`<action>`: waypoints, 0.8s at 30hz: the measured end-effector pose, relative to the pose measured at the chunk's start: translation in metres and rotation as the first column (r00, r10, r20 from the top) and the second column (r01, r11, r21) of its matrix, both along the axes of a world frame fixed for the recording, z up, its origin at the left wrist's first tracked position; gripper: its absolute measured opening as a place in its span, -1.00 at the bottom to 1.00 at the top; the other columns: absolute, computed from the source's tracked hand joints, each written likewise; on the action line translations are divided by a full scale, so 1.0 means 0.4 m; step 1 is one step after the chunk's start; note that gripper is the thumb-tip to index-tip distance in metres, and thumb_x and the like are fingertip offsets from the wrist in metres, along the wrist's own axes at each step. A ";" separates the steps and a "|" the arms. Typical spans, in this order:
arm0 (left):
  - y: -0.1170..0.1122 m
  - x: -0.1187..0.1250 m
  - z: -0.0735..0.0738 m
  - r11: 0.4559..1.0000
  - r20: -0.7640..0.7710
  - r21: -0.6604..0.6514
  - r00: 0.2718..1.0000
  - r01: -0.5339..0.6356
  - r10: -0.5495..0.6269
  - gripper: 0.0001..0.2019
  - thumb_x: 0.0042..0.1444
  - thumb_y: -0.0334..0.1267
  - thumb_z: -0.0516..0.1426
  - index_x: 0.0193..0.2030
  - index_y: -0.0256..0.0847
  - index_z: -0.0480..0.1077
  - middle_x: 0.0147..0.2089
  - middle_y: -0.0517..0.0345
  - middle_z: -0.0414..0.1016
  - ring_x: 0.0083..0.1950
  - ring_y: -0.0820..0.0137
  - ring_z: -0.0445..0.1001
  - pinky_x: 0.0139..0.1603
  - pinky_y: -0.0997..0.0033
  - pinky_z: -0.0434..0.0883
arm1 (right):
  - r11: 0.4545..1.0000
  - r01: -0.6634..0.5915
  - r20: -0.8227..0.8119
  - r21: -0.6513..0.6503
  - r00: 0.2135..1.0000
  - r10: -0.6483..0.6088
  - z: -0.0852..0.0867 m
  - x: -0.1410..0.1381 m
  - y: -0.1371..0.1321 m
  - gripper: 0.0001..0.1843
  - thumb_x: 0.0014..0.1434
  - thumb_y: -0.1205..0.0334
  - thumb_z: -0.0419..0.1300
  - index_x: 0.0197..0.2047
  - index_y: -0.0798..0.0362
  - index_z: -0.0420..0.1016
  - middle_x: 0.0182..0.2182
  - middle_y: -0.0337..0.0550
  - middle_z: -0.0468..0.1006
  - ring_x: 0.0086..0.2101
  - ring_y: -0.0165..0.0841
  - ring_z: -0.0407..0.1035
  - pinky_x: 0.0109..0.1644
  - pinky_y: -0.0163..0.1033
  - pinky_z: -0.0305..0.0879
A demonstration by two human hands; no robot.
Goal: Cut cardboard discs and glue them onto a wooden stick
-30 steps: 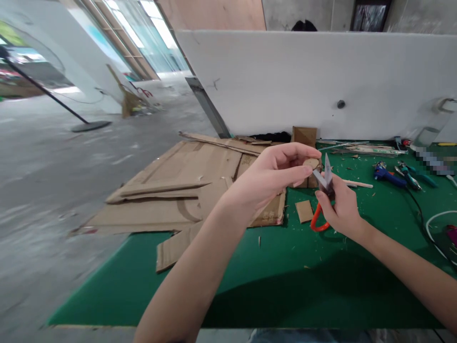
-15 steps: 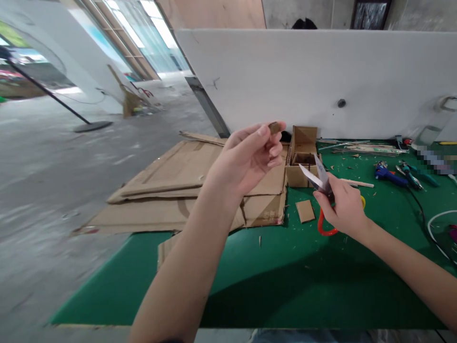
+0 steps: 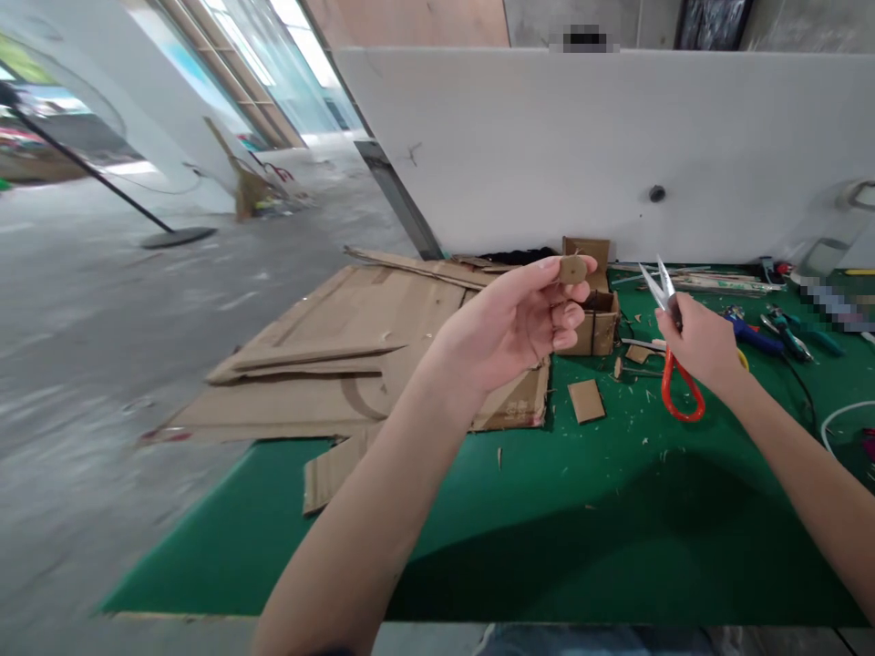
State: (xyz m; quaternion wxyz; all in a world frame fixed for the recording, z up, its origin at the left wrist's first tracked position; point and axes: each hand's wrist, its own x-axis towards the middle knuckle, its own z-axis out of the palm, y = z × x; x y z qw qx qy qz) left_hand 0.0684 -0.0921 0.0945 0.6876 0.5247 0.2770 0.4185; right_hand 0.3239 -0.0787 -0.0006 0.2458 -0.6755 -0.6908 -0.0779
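My left hand [image 3: 523, 319] is raised over the stacked cardboard and pinches a small round cardboard disc [image 3: 572, 269] between thumb and fingertip. My right hand [image 3: 701, 342] grips red-handled scissors [image 3: 674, 351] with the blades pointing up and slightly apart, to the right of the disc. A small open cardboard box [image 3: 596, 314] stands on the green table [image 3: 547, 528] between the two hands.
Flat cardboard sheets [image 3: 342, 355] lie at the table's left end, partly overhanging. A small cardboard square [image 3: 586, 400] and scraps lie near the box. Pliers and blue-handled tools [image 3: 779, 333] and a white cable [image 3: 830, 419] sit at right. A white partition [image 3: 615, 146] backs the table.
My right hand has drawn the scissors away to the right and upward. My left hand has turned the disc so its face shows, after lifting it away from the blades.
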 end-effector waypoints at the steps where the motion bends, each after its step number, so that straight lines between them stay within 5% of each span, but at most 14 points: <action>1: 0.001 0.002 -0.002 0.999 0.013 -0.031 1.000 0.013 -0.013 -0.77 0.22 -0.16 0.11 -0.09 -0.22 0.49 -0.35 0.13 0.45 -0.47 0.54 0.39 -0.53 0.54 0.31 | 0.999 0.042 0.047 -0.034 0.998 -0.041 -0.009 0.016 0.012 -0.62 0.36 -0.05 -0.09 -0.17 0.06 0.35 -0.29 -0.02 0.56 -0.37 -0.24 0.41 -0.40 -0.24 0.03; 7: 0.029 0.026 -0.047 0.999 -0.050 -0.023 0.999 -0.023 0.022 -0.78 0.20 -0.27 0.15 -0.03 -0.21 0.45 -0.32 0.14 0.48 -0.43 0.54 0.44 -0.51 0.57 0.31 | 0.893 0.198 0.202 -0.405 0.972 -0.123 -0.067 0.124 0.062 -0.51 0.37 -0.06 -0.13 -0.08 0.17 0.40 -0.27 0.14 0.57 -0.28 -0.11 0.50 -0.30 -0.18 0.21; 12: 0.073 0.067 -0.144 0.998 -0.206 -0.012 0.977 -0.065 0.061 -0.87 0.22 -0.25 0.15 -0.14 -0.22 0.45 -0.27 0.10 0.54 -0.42 0.55 0.48 -0.47 0.56 0.31 | 0.857 0.262 0.312 -0.444 0.942 -0.126 -0.076 0.147 0.063 -0.53 0.37 0.03 -0.11 -0.06 0.22 0.46 -0.16 0.28 0.55 -0.14 -0.03 0.50 -0.15 -0.07 0.31; 16: 0.098 0.095 -0.213 0.996 -0.341 -0.018 0.937 -0.086 0.075 -0.85 0.22 -0.20 0.17 -0.24 -0.25 0.40 -0.22 0.04 0.57 -0.41 0.56 0.48 -0.41 0.54 0.32 | 0.931 0.050 0.320 -0.363 0.945 0.073 -0.054 0.100 0.046 -0.56 0.34 0.00 -0.05 -0.03 0.16 0.47 -0.07 0.20 0.52 -0.07 -0.03 0.44 -0.17 -0.09 0.33; 20: 0.110 0.096 -0.232 0.994 -0.388 0.014 0.915 -0.110 0.107 -0.82 0.19 -0.17 0.19 -0.29 -0.25 0.36 -0.24 0.02 0.57 -0.41 0.53 0.49 -0.40 0.51 0.33 | 0.783 -0.330 0.186 -0.527 0.854 0.486 -0.067 0.030 0.028 -0.70 0.24 0.03 0.16 -0.10 0.06 0.51 -0.19 0.01 0.55 -0.16 -0.16 0.45 -0.18 -0.17 0.32; 24: 0.121 0.085 -0.230 0.984 -0.413 0.107 0.894 -0.141 0.173 -0.85 0.21 -0.20 0.14 -0.19 -0.25 0.39 -0.27 0.05 0.55 -0.41 0.50 0.47 -0.41 0.50 0.32 | 0.815 -0.363 0.253 -0.452 0.823 0.508 -0.091 -0.009 0.017 -0.84 0.26 0.31 0.08 -0.17 0.11 0.48 -0.24 0.05 0.57 -0.18 -0.15 0.45 -0.18 -0.15 0.29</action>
